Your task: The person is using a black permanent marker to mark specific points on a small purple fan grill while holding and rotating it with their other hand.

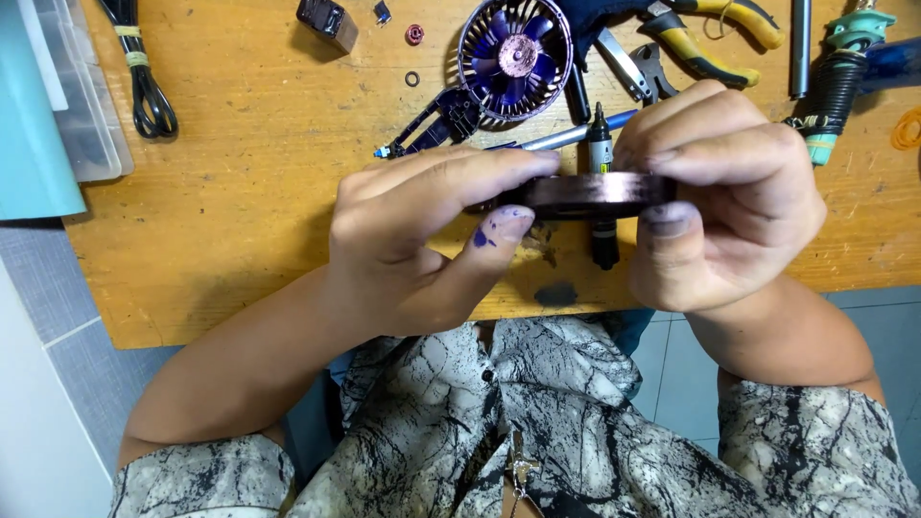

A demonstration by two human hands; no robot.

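Both hands grasped a dark ring-shaped part (pixel 597 195) edge-on above the wooden table (pixel 249 192): the left hand (pixel 422 230) pinched its left end between forefinger above and ink-stained thumb below, while the right hand (pixel 720 192) clamped its right end between curled fingers on top and thumb beneath. Directly behind the part, lying on the table, was a black marker (pixel 602 144) crossed by a silver-and-blue pen (pixel 576 132). Farther back lay a purple fan (pixel 515 56) in its round cage, with a dark purple handle piece (pixel 436 120) at its lower left. Yellow-handled pliers (pixel 696 43) lay at the upper right, a coiled black cable (pixel 144 86) and a clear plastic box (pixel 72 105) at the upper left.
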